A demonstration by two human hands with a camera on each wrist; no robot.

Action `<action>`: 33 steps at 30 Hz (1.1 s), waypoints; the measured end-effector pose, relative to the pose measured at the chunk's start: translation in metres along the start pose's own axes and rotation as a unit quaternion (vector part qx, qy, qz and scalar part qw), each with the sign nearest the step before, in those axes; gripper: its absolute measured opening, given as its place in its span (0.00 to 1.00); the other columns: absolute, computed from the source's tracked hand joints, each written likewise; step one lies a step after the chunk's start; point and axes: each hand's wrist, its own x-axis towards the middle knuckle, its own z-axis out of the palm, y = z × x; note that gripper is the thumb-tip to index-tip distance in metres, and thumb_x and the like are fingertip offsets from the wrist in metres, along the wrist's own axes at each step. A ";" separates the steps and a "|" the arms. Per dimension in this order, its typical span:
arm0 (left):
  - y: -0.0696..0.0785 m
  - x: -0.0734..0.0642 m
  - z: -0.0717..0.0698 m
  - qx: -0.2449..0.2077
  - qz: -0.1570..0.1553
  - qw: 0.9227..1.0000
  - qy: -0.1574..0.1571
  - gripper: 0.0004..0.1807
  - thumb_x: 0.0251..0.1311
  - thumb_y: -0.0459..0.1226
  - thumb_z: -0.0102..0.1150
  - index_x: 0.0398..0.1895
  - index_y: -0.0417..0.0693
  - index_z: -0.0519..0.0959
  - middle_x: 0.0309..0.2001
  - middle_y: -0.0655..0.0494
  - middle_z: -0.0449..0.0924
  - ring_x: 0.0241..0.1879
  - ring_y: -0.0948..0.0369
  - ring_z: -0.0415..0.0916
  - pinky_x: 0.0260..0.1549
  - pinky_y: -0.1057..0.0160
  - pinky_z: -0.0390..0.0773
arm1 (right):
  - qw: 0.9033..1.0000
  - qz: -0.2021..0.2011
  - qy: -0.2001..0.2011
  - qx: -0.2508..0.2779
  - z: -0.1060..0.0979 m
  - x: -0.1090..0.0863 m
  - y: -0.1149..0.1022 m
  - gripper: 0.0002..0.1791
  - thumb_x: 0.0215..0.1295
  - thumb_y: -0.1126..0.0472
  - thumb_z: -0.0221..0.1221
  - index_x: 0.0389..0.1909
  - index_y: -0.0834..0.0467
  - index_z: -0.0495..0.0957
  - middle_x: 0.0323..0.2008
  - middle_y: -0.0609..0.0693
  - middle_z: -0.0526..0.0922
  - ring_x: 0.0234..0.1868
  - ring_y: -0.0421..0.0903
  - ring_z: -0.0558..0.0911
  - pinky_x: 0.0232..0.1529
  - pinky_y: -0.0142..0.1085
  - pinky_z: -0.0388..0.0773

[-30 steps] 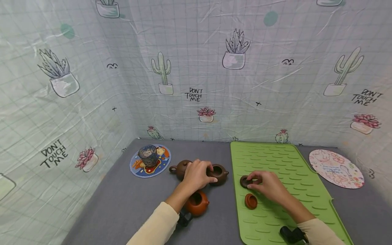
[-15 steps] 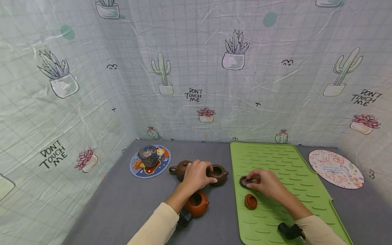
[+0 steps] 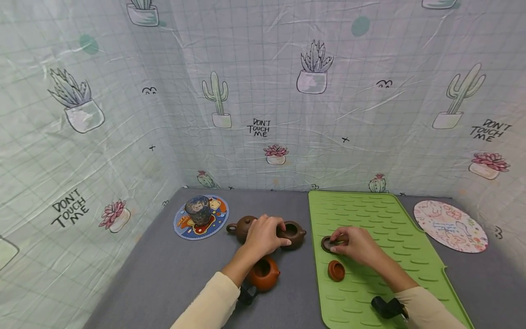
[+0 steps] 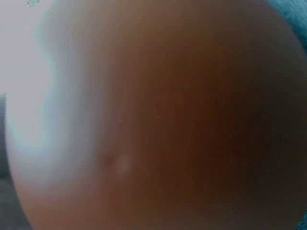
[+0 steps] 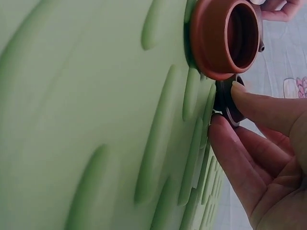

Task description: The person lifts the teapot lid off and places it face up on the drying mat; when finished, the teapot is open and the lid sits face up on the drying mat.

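In the head view my left hand holds a dark brown teapot by its left side. That teapot has no lid on, and its spout points right; its handle is hidden by the hand. Another brown teapot with its lid on stands just left of the hand. Below the forearm is an orange teapot, lidless. My right hand pinches a dark brown lid at the green mat's left side. A reddish-orange lid lies close by, hollow side showing. A blurred brown-orange surface fills the left wrist view.
The green ridged mat covers the table's right part. A patterned glass stands on a round blue coaster at the back left. A pink oval coaster lies at far right. Printed cloth hangs behind.
My right wrist has shifted slightly forward while the fingers stay on the dark lid. The left hand and the teapots keep their places.
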 end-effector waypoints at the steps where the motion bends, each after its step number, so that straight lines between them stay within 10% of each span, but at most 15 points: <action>1: 0.000 0.000 0.000 0.000 0.000 1.000 0.000 0.16 0.49 0.55 0.78 0.36 0.62 0.84 0.35 0.62 0.85 0.31 0.64 0.69 0.36 0.62 0.70 | 1.000 0.001 -0.001 0.001 0.000 0.000 0.000 0.10 0.57 0.61 0.73 0.38 0.55 0.84 0.41 0.54 0.91 0.42 0.50 0.91 0.34 0.33 0.82; 33: 0.007 0.009 -0.009 0.050 0.019 0.998 -0.015 0.17 0.45 0.56 0.80 0.33 0.62 0.85 0.32 0.62 0.84 0.27 0.63 0.73 0.30 0.62 0.71 | 0.997 0.042 -0.062 -0.014 -0.013 0.012 -0.014 0.09 0.54 0.65 0.75 0.32 0.57 0.83 0.36 0.53 0.91 0.31 0.42 0.86 0.25 0.34 0.77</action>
